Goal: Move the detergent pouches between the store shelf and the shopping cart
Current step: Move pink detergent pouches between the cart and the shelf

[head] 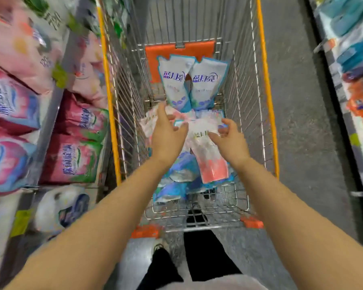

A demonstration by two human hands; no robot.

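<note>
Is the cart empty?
No, blue-white pouches lean at the far end of the cart, and a pink-white pouch lies nearer.

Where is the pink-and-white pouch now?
Head view: the pink-and-white pouch lies in the cart between the left hand and right hand, atop blue pouches, nearer than two upright white-and-blue pouches.

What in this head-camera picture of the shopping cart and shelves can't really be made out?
Head view, whether the left hand and right hand touch the pink-and-white pouch: the hands cover its top.
Head view, blue pouches at the near end of the cart: labels hidden under that pouch.
Head view, left shelf bags: print motion-blurred, cut by the left edge.
Head view, right shelf goods: blurred, cut by the right edge.
</note>
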